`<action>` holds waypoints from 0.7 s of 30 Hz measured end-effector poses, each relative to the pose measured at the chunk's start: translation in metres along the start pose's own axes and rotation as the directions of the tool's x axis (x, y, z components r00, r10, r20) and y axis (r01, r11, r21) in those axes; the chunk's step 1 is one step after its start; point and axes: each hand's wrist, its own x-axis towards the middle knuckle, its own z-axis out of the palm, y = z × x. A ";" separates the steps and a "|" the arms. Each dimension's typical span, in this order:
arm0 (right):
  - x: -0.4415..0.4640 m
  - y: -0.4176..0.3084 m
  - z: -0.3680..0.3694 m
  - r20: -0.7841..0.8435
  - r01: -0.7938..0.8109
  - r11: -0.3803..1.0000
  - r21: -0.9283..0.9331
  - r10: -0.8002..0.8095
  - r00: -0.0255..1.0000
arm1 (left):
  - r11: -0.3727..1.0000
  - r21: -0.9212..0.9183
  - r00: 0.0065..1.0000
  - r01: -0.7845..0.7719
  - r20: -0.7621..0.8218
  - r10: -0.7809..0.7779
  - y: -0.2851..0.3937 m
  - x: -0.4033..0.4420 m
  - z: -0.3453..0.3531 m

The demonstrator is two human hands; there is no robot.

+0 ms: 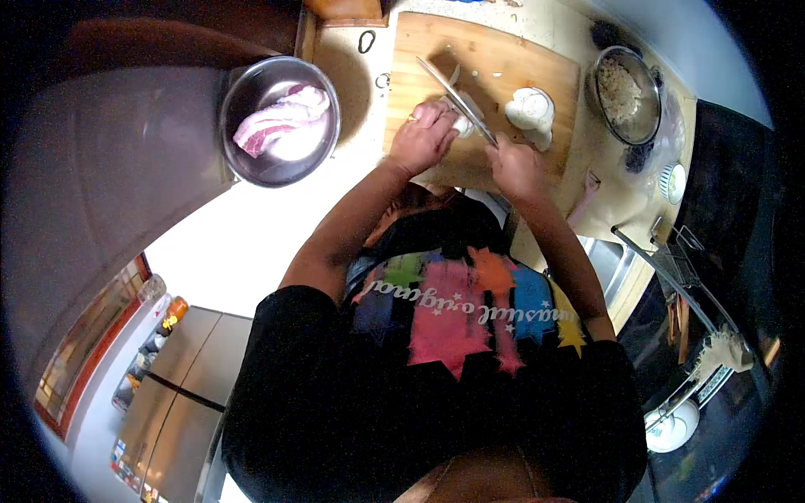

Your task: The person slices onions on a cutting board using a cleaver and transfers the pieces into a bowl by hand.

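Observation:
On a wooden cutting board (482,54) my left hand (423,138) presses down with bent fingers, a ring on one of them. Its fingertips hold a pale white piece of food (462,126), partly hidden; its kind is unclear. My right hand (516,170) is closed around the handle of a kitchen knife (449,88). The blade slants up and left across the board, right beside the white piece and my left fingertips. Right of the knife lie larger rounded white food pieces (531,113). A few small white scraps lie near the blade.
To the left, a metal bowl (231,126) holds a slab of raw meat (281,121). A second metal bowl (654,105) with pale chopped food stands at the right. Beyond it are a small striped cup (672,183), a sink (610,260) and a wire rack (679,260).

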 end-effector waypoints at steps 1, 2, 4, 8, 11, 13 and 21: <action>-0.002 -0.003 -0.003 0.005 -0.001 1.000 -0.001 0.001 1.000 | 1.000 0.019 1.000 -0.011 -0.015 0.011 -0.002 0.000 0.001; -0.004 -0.005 -0.006 0.077 -0.009 0.998 -0.058 0.014 0.997 | 0.999 0.039 0.999 -0.023 -0.032 0.024 -0.004 0.000 0.003; -0.003 -0.011 -0.012 0.149 -0.013 0.993 -0.117 0.031 0.988 | 0.999 0.023 0.999 -0.029 -0.032 0.030 -0.006 0.002 0.004; 0.012 -0.007 0.009 0.123 -0.018 0.995 -0.101 0.030 0.992 | 1.000 -0.008 1.000 0.006 0.015 -0.006 -0.005 0.001 0.004; 0.021 -0.002 0.020 0.098 -0.028 0.989 -0.148 0.043 0.994 | 1.000 -0.008 1.000 0.004 -0.014 -0.004 -0.003 0.001 0.003; 0.016 -0.004 0.016 0.079 -0.044 0.987 -0.156 0.057 0.995 | 1.000 -0.018 1.000 0.002 -0.013 -0.002 -0.001 -0.003 0.003; 0.002 -0.011 -0.007 0.104 0.000 1.000 -0.006 0.000 0.995 | 0.996 -0.024 0.989 -0.086 -0.119 0.082 -0.009 0.001 0.005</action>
